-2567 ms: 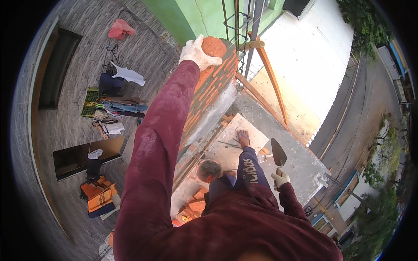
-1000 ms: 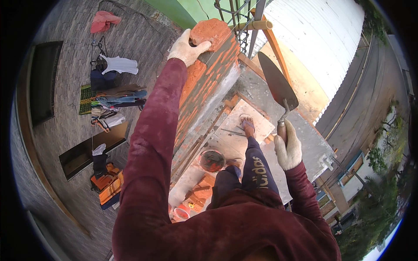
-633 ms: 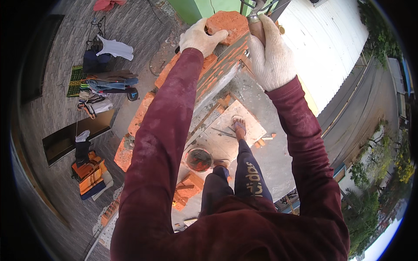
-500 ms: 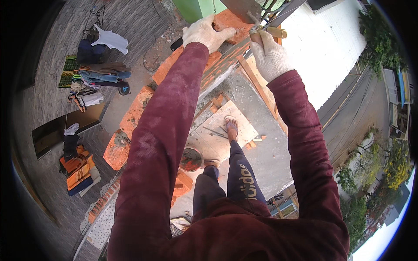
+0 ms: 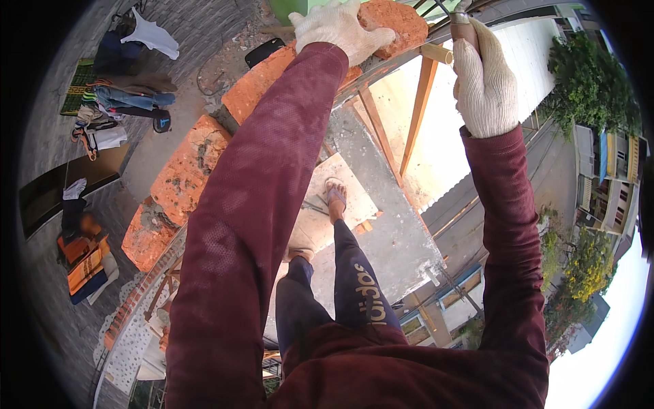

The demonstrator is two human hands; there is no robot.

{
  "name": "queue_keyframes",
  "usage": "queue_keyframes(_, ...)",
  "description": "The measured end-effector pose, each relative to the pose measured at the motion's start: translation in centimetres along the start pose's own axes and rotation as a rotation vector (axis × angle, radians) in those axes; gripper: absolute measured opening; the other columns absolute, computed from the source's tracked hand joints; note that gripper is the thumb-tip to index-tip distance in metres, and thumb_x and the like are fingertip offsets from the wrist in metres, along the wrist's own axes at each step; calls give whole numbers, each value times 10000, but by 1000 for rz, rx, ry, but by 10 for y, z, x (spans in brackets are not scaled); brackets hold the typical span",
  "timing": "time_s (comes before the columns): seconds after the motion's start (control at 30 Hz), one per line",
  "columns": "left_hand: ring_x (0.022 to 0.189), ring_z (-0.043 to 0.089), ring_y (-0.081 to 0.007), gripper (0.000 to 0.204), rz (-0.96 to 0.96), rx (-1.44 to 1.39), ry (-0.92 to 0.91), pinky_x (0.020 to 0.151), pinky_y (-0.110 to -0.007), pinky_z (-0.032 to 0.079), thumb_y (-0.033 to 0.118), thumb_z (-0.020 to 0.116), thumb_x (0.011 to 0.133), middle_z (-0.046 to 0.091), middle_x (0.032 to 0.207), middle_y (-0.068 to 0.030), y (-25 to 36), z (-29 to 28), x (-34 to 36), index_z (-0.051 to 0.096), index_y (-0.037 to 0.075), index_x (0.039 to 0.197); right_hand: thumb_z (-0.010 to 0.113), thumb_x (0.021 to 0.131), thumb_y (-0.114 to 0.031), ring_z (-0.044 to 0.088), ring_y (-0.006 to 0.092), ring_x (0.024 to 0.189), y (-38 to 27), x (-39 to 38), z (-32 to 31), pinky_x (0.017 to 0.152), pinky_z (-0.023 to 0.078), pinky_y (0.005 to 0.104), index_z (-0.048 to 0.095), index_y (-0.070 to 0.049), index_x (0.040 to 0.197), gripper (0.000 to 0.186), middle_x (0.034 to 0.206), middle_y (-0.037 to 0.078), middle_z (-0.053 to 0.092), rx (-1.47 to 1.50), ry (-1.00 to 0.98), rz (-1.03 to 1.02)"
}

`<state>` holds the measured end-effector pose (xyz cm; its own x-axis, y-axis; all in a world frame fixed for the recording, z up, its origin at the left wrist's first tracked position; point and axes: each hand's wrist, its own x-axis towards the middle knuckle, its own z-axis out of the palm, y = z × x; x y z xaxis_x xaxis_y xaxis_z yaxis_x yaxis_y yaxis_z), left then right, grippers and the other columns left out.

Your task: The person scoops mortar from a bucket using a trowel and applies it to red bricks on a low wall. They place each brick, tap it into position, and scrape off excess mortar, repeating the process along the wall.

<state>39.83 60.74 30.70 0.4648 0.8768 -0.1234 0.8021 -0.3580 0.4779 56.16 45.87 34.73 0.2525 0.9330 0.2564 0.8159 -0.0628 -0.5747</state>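
At the upper edge, my left hand (image 5: 337,31) in a cream knitted glove is closed around one end of an orange brick (image 5: 402,26). Its thumb lies across the brick's near side; the other fingertips are partly cut off by the frame's edge. To the right, my gloved right hand (image 5: 487,88) is wrapped round the wooden handle of a trowel (image 5: 464,28), raised apart from the brick. The trowel's blade is out of view. Below my left hand, another brick (image 5: 257,88) sits on the wall, partly behind my sleeve.
More mortar-smeared bricks (image 5: 191,167) run down the wall's left side. A black flat object (image 5: 264,51) lies beside them. My sandalled foot (image 5: 336,194) stands on a pale board (image 5: 351,204) over a concrete ledge (image 5: 398,255). A bamboo pole (image 5: 437,53) juts near my right hand; a street lies below.
My right hand with the trowel has moved right, away from the brick, and the blade has left the picture. My left hand stays at the brick. The whole view has shifted.
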Motion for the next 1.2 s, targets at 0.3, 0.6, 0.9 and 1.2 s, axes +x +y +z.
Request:
queue_keyframes(0.3, 1317, 570, -352, 834, -2, 25, -13, 1213, -613, 249, 641, 735, 773, 659, 1356, -180, -2, 6, 5, 620, 92, 1390, 522, 1083, -400, 573, 67, 598, 7, -4, 4, 530, 491, 227, 592, -52, 1392, 471, 802, 43, 625, 103, 85, -12)
queue_keyframes(0.6, 1294, 594, -348, 813, 13, 19, -16, 1213, -620, 244, 619, 729, 787, 668, 1348, -177, 2, 2, 1, 603, 119, 1415, 526, 1071, -347, 744, 385, 947, 14, -5, 3, 819, 591, 404, 591, -32, 1343, 422, 1026, 230, 732, -27, -35, 1)
queue_keyframes(0.9, 1292, 597, -344, 823, 15, 32, 14, 1218, -629, 232, 621, 741, 787, 665, 1355, -168, 3, 5, 0, 594, 123, 1425, 524, 1075, -344, 745, 333, 871, 2, -12, 4, 794, 589, 410, 598, -30, 1343, 419, 1028, 205, 734, -12, -74, 107)
queue_keyframes(1.2, 1289, 598, -344, 805, 21, 23, -6, 1216, -638, 217, 615, 737, 801, 667, 1353, -156, 2, 5, 3, 583, 144, 1436, 495, 1084, -435, 499, 57, 505, 32, -2, 9, 450, 442, 219, 598, -58, 1399, 502, 737, 13, 554, -38, -72, -60)
